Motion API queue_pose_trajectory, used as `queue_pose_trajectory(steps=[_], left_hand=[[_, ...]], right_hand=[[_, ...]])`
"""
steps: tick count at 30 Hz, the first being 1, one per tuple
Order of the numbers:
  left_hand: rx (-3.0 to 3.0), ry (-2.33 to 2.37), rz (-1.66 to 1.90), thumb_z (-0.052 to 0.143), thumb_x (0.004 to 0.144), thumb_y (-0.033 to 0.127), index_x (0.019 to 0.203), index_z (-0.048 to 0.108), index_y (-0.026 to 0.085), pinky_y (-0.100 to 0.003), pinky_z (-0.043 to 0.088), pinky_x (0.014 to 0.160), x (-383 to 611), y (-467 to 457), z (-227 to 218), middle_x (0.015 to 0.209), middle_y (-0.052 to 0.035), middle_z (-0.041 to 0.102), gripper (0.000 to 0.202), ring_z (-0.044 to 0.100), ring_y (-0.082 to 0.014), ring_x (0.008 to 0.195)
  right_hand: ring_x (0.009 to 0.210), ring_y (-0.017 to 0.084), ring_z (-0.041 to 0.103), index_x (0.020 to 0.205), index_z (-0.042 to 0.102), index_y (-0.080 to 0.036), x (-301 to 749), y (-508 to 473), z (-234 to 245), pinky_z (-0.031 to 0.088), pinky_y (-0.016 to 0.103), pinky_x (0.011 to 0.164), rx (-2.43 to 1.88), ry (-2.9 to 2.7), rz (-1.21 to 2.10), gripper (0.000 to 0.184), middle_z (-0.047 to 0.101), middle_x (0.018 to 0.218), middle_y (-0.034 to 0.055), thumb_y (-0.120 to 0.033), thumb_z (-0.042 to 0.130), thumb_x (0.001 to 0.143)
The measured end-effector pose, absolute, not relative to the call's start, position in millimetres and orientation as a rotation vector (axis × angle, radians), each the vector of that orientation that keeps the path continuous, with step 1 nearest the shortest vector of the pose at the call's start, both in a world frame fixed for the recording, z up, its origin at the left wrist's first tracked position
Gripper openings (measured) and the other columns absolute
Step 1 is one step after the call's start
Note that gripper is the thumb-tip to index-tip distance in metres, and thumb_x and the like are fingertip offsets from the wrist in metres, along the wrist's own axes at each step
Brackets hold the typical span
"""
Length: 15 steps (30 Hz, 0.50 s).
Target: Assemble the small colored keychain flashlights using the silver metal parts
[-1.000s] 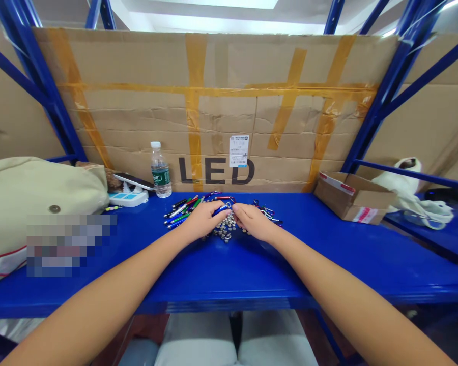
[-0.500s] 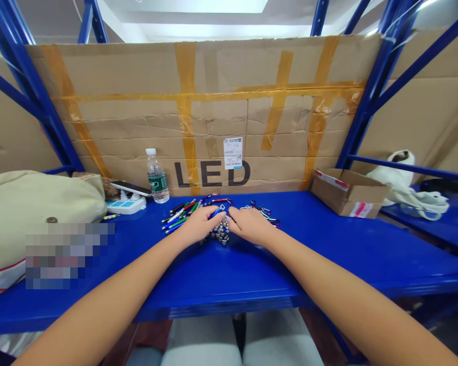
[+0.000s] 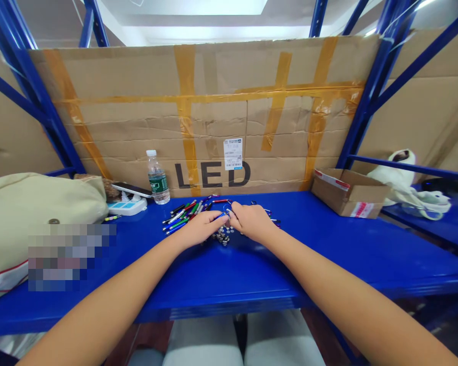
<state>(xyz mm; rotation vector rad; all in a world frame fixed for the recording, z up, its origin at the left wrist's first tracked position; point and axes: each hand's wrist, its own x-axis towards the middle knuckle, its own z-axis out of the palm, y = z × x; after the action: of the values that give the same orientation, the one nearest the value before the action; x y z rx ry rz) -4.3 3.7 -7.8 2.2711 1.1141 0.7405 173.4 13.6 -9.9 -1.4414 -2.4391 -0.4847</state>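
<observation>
Over the blue tabletop my left hand (image 3: 206,225) is closed, pinching a slim blue metal pen-shaped stick (image 3: 222,215) between thumb and fingers. My right hand (image 3: 252,219) meets it, its fingertips closed on a small metal ring (image 3: 227,207) at the stick's end; the fingers partly hide this ring. Below the hands lies a pile of small silver metal parts (image 3: 222,238). Several coloured pen-shaped sticks (image 3: 179,216) are heaped left of my left hand. Behind my right hand are more small sticks with clips (image 3: 275,221), partly covered.
A water bottle (image 3: 158,178) stands at the back left beside a white power strip (image 3: 127,206) and a phone (image 3: 132,189). A beige bag (image 3: 41,198) lies at the left. An open cardboard box (image 3: 349,193) sits at the right, before a large cardboard panel (image 3: 137,132).
My right hand has shifted slightly up and left, closer to my left fingertips. The blue stick's end is now more covered by the right fingers.
</observation>
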Motion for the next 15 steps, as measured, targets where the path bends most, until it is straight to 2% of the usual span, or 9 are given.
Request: queue_pose_trajectory(steps=[4,10,15], left_hand=[[2.165,1.039,0.695,0.034,0.087,0.058,0.08,0.058,0.015,-0.024,0.032,0.05,-5.5,3.6,-8.3,0.053,0.0041,0.041,0.05,0.037,-0.0108,0.05],[1.922,0.894,0.738,0.033,0.088,0.059,0.077,0.057,0.015,-0.022,0.03,0.045,-6.8,7.0,-11.8,0.047,0.0061,0.032,0.052,0.031,-0.0083,0.044],[1.981,1.038,0.845,0.039,0.087,0.055,0.089,0.053,0.018,-0.022,0.031,0.046,-11.4,12.1,-10.8,0.052,0.0065,0.038,0.04,0.035,-0.0092,0.045]], right_hand=[[0.078,0.026,0.066,0.105,0.053,-0.014,173.6,15.8,-12.1,0.039,0.029,0.063,-1.414,-2.464,-0.542,0.038,0.07,0.087,0.0129,-0.039,0.026,0.094],[0.079,0.025,0.066,0.105,0.052,-0.014,174.9,18.5,-13.8,0.037,0.028,0.062,-1.434,-2.478,-0.551,0.038,0.07,0.086,0.0144,-0.037,0.024,0.095],[0.077,0.024,0.065,0.108,0.049,-0.016,176.7,19.1,-11.4,0.037,0.027,0.063,-1.41,-2.455,-0.432,0.034,0.07,0.088,0.0109,-0.04,0.027,0.095]])
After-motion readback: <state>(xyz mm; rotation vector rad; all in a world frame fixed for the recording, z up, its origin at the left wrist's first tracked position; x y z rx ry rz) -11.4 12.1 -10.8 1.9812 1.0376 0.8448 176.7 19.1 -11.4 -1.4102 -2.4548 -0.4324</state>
